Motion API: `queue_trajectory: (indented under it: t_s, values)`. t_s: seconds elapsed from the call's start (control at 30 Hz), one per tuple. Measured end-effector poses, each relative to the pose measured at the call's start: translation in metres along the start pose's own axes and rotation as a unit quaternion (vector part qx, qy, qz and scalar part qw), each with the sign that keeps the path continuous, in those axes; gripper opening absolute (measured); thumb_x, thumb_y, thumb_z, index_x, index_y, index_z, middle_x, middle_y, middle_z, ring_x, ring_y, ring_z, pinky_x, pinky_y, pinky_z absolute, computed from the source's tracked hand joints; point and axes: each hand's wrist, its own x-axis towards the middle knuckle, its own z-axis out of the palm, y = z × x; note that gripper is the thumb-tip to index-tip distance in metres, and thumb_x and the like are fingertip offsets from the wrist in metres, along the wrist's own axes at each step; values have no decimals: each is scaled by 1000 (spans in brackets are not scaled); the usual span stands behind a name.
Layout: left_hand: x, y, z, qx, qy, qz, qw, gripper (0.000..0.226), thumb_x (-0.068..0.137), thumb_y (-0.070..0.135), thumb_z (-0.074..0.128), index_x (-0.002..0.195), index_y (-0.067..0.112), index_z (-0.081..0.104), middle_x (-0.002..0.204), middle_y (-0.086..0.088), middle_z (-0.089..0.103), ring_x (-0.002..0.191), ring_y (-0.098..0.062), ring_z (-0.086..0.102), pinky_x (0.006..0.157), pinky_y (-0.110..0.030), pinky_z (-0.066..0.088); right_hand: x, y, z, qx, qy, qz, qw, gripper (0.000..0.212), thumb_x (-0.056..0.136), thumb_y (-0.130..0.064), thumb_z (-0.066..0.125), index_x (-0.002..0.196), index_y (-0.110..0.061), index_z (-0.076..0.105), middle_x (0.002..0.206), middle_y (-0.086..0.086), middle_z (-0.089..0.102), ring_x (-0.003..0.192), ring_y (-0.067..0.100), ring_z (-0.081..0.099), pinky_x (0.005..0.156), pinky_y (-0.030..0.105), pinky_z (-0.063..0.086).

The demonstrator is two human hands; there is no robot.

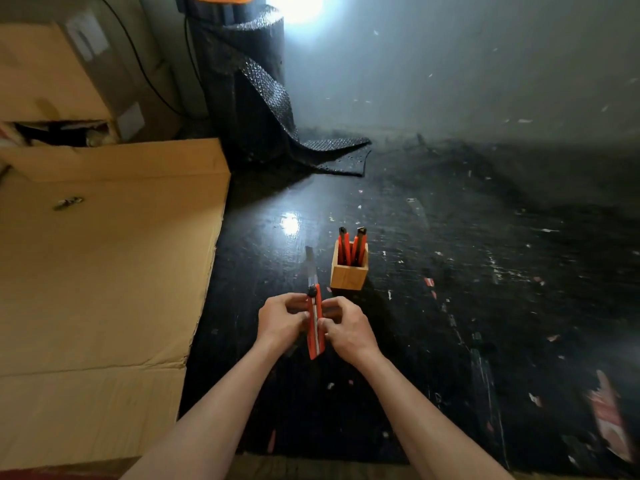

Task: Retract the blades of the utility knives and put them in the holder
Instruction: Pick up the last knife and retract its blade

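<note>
I hold an orange utility knife (315, 327) between both hands above the black work surface, its blade (310, 266) extended and pointing away from me. My left hand (282, 320) grips its left side and my right hand (346, 327) grips its right side, fingers pinched on the handle. Just beyond and to the right stands a small square wooden holder (348, 273) with two orange utility knives (351, 245) standing upright in it, black ends up.
A large flattened cardboard sheet (104, 265) covers the left side. Cardboard boxes (62, 74) are stacked at the back left. A black bubble-wrap roll (249, 81) stands behind, its loose end trailing onto the surface. Paper scraps litter the dark surface (485, 271).
</note>
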Motion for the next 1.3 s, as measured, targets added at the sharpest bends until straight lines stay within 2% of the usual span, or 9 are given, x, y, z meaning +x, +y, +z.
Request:
queue_trajectory:
  t_s: [0.1,0.23,0.33,0.5,0.67,0.77,0.93,1.13,1.3]
  values:
    - [11,32,-3,-19,-9,38,999,30,85,1,77,111,16,79,97,1,81,85,-11,78,71,-27,65,10,-20,-24,36,22,-32,999,22,89,-17,72,106,-29,65,99,-5,76,91,10,74,80,40,64]
    - [20,78,-4,-118,-76,47,989,40,90,-7,69,125,12,71,109,-15,78,92,-30,79,81,-52,64,21,-46,-57,71,43,-73,994,24,93,-6,67,111,-21,64,103,2,76,95,17,75,82,41,64]
    - [23,111,-5,-164,-118,56,978,52,90,-17,61,134,11,64,112,-18,75,95,-32,77,74,-43,66,29,-63,-80,85,57,-97,990,24,94,0,63,115,-12,62,105,7,75,95,21,76,79,42,64]
    - [24,151,-5,-226,-129,79,962,60,87,-29,50,132,9,64,100,-12,79,78,-21,80,64,-34,65,36,-94,-113,78,64,-146,984,31,92,4,64,120,-7,61,101,9,76,88,19,77,77,43,65]
    - [27,174,-2,-231,-130,110,958,53,87,-21,61,132,8,65,107,-17,79,90,-31,78,74,-43,66,42,-123,-134,18,111,-221,969,43,95,2,60,132,-19,57,102,6,73,83,17,76,72,35,65]
    - [30,183,0,-216,-130,123,960,53,87,-25,56,125,10,70,107,-17,79,94,-35,75,89,-56,60,46,-139,-147,-38,141,-239,960,36,99,-12,61,131,-29,60,104,-4,72,84,5,72,68,17,60]
    - [32,198,1,-215,-136,141,957,55,86,-27,53,127,6,69,109,-21,78,95,-37,75,88,-55,61,55,-148,-161,-38,144,-244,958,23,98,-21,65,120,-27,67,108,-3,73,100,12,70,87,39,62]
    - [33,207,3,-223,-139,139,955,53,86,-26,55,126,6,69,99,-13,81,79,-24,78,76,-45,66,58,-151,-170,-38,135,-233,962,20,98,-19,65,117,-23,69,111,-3,74,102,13,70,89,38,62]
    - [38,210,2,-233,-132,131,954,57,84,-29,50,127,3,69,103,-19,79,89,-35,76,77,-50,65,59,-150,-173,-61,113,-231,964,21,96,-15,68,115,-22,71,111,-3,74,104,14,70,90,40,61]
